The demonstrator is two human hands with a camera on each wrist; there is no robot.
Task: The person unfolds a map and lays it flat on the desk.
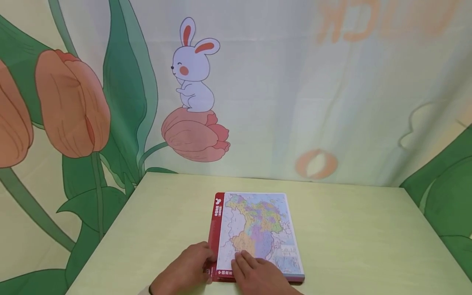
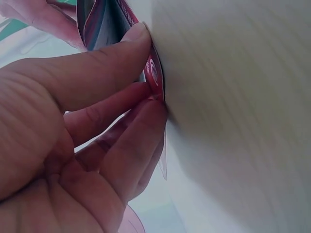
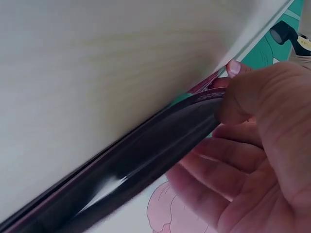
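Note:
A colourful printed map (image 1: 262, 221) lies on the table, with a red strip (image 1: 214, 233) of a sheet or cover showing along its left side. At the near left corner my left hand (image 1: 186, 264) pinches the red edge (image 2: 154, 73) between thumb and fingers, as the left wrist view shows. My right hand (image 1: 258, 276) lies over the map's near edge, fingers on its face. In the right wrist view its thumb is under a bent, dark, glossy edge (image 3: 146, 150), pinching it against the fingers. How many layers are stacked there I cannot tell.
The pale yellow-green table (image 1: 354, 237) extends on both sides of the map. Behind it hangs a curtain (image 1: 265, 82) printed with tulips and a white rabbit. A black object (image 3: 282, 33) shows at the upper right of the right wrist view.

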